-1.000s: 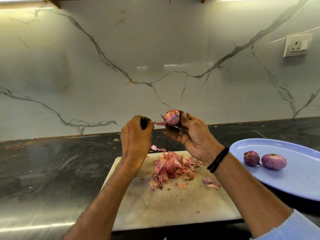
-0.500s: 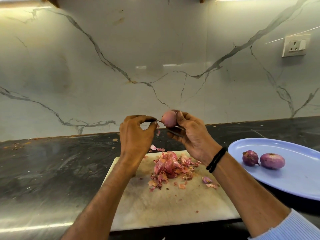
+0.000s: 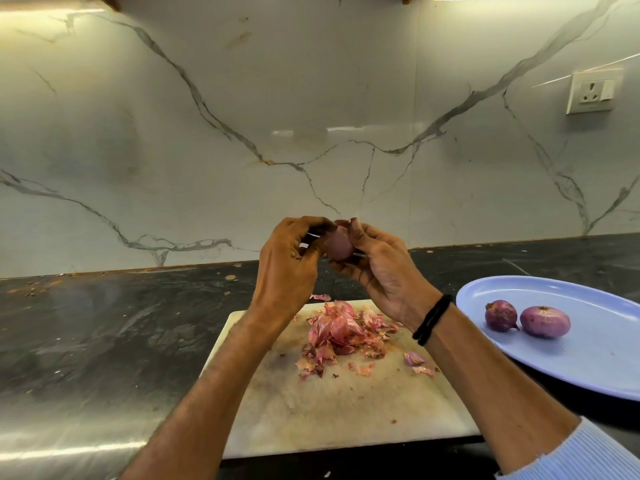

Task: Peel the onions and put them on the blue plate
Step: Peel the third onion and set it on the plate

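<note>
Marble wall [image 3: 207, 133] with grey veins runs behind a dark table [image 3: 104, 323]; a white socket [image 3: 592, 92] sits on the wall at the upper right. On the table lies a pale cutting board [image 3: 329, 410], stained, with a heap of pink onion peels [image 3: 341, 332] toward its far half and a few scraps scattered beside the heap. Both hands are raised together above the board's far edge, with the onion [image 3: 337, 245] between them; the right hand [image 3: 384, 271] cups it from the right, fingers curled under it and thumb on its top; the left hand [image 3: 284, 268] has its curled fingers and thumb pinching at the onion's upper left. The onion is pale pink and smooth where it shows, and it touches neither board nor plate. A black band [image 3: 433, 320] circles the right wrist; a light blue sleeve [image 3: 588, 455] shows at the lower right. Right of the board sits the blue plate [image 3: 588, 358]; on it lie a small onion [image 3: 500, 315] and a large onion [image 3: 544, 322], just beside each other.
</note>
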Demonstrator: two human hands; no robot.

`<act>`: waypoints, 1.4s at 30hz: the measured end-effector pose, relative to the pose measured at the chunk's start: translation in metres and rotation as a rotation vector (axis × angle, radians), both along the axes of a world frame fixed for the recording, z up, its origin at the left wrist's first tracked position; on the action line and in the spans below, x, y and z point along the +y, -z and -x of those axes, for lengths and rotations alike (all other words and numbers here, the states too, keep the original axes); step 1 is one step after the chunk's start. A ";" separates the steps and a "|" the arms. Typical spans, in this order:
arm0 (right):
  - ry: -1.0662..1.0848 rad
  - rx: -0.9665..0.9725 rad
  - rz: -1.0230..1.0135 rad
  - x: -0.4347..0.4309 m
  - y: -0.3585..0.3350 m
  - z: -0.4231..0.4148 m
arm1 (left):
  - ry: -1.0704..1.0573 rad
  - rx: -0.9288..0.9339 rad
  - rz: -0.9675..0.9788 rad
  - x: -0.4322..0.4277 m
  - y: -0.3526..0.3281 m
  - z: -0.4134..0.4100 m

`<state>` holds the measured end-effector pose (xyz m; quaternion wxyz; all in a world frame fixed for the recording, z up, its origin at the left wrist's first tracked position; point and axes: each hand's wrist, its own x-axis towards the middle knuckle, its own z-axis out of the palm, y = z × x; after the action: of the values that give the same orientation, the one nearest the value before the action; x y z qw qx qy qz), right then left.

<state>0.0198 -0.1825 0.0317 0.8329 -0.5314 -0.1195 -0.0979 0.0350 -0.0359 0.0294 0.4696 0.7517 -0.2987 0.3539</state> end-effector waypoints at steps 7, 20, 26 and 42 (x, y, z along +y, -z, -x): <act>-0.022 -0.003 0.000 -0.001 0.002 0.000 | 0.049 0.012 0.023 0.002 -0.002 -0.001; -0.018 0.010 0.051 -0.002 0.002 0.004 | 0.040 0.044 -0.073 0.002 0.003 -0.007; -0.071 0.044 -0.002 0.002 0.002 0.004 | -0.091 -0.071 -0.165 0.000 0.007 -0.010; -0.081 0.051 -0.231 -0.004 -0.002 -0.001 | -0.056 0.115 0.085 0.002 0.001 0.001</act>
<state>0.0209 -0.1863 0.0340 0.8947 -0.4288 -0.1075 -0.0640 0.0336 -0.0340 0.0286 0.5074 0.7581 -0.2347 0.3357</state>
